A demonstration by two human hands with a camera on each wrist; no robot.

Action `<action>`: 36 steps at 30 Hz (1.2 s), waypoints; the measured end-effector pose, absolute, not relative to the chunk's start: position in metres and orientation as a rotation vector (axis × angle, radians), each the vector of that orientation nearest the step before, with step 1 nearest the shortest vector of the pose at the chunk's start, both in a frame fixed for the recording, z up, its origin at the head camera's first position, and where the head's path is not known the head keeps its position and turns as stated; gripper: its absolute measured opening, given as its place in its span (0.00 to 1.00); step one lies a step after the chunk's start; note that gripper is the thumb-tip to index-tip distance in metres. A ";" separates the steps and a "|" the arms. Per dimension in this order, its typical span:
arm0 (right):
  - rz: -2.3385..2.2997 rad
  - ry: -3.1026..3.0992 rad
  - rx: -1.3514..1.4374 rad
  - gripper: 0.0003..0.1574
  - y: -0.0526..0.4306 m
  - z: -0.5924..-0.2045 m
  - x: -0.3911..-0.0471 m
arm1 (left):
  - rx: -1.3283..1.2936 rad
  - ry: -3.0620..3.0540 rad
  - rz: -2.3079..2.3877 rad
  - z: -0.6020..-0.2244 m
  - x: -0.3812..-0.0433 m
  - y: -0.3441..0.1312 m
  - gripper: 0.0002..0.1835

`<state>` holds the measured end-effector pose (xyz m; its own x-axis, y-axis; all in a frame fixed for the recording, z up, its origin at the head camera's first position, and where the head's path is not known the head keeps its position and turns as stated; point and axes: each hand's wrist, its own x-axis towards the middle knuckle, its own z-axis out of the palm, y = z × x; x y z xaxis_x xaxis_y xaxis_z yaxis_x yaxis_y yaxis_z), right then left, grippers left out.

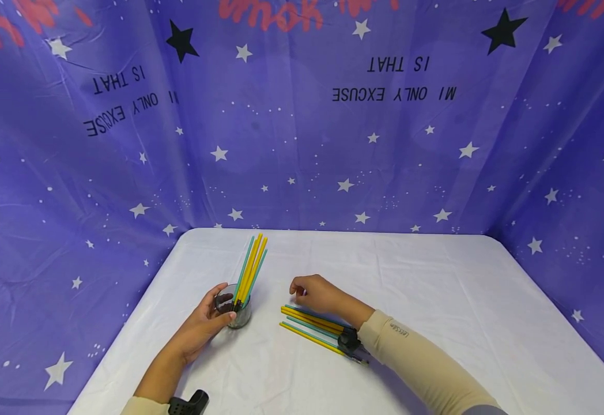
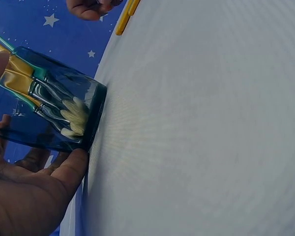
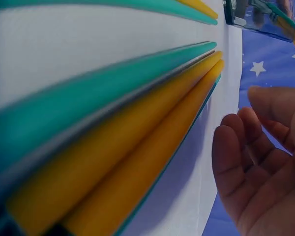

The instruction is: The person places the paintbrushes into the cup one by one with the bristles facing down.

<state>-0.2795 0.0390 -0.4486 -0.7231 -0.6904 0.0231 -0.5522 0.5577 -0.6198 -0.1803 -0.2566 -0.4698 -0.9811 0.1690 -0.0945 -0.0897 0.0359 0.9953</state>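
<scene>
My left hand [image 1: 200,329] grips a clear drinking glass [image 1: 242,320] at the left of the table, fingers around its side and thumb near the rim. Several yellow and teal paintbrushes [image 1: 254,266] lean in it, handles up. Through the glass in the left wrist view, pale bristles [image 2: 76,117] show near the base. My right hand [image 1: 323,295] hovers to the right of the glass, fingers loosely curled and nothing between them. Beside it, more yellow and teal paintbrushes [image 1: 309,333] lie side by side, handle ends toward the glass; the right wrist partly hides their bristle ends.
A white cloth covers the table [image 1: 411,271]. Behind it and at both sides hangs a purple curtain [image 1: 302,115] with stars and lettering. Black wrist devices sit on the left wrist [image 1: 190,403] and right wrist [image 1: 348,340].
</scene>
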 end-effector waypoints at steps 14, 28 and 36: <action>-0.715 2.508 -1.045 0.07 0.046 -0.454 -0.280 | 0.085 2.114 2.062 -0.468 -0.180 -0.256 0.45; -0.620 2.485 -1.033 0.09 0.043 -0.452 -0.281 | 0.074 2.115 2.060 -0.468 -0.181 -0.256 0.46; -0.646 2.461 -1.054 0.10 0.046 -0.446 -0.285 | 0.070 2.117 2.056 -0.469 -0.180 -0.256 0.46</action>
<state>-0.2852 0.0458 -0.4458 -0.6437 -0.7473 -0.1649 -0.5701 0.6121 -0.5480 -0.1803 -0.2559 -0.4689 -0.9809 0.1651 -0.1027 -0.0978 0.0377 0.9945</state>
